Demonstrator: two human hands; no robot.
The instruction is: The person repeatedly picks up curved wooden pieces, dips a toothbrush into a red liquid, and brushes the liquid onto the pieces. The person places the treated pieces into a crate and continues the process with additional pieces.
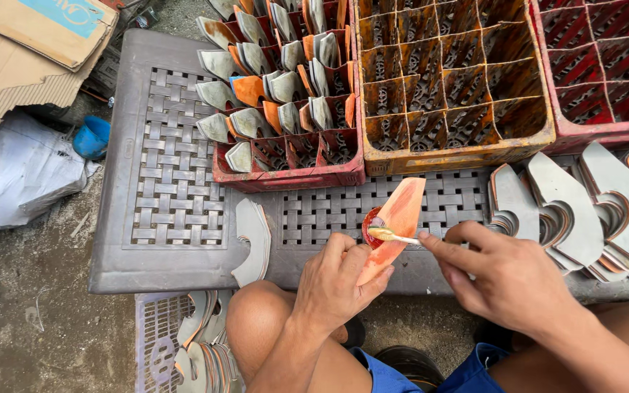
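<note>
A bare knee (260,327) and the edge of blue shorts (380,371) sit closest, at the bottom of the view, with the person's two hands just above them. The left hand (336,280) has its fingers curled shut around the lower end of a flat curved piece (396,222) coated in orange-red, which it holds tilted up over the front edge of a low grey plastic table (169,182). The right hand (507,276) pinches a small brush (391,234) between thumb and fingertips, the fingers closed on its handle, and the bristle end touches the painted piece near its middle, beside a darker red patch.

On the table to the right of the hands lies an overlapping row of grey cut-out pieces (584,211), unpainted, some with orange showing at their rims. One more stack of such pieces (252,240) hangs over the table's front edge just left of the left hand. Behind the hands stand three divided crates: a red one (285,94) with painted and grey pieces standing upright in its compartments, a yellow one (449,73) beside it, and another red one (606,65) at the far right. Below the table, by the knee, a pale basket (183,342) holds more grey pieces. Cardboard (23,51) and a blue cup (92,137) lie on the ground to the left.
</note>
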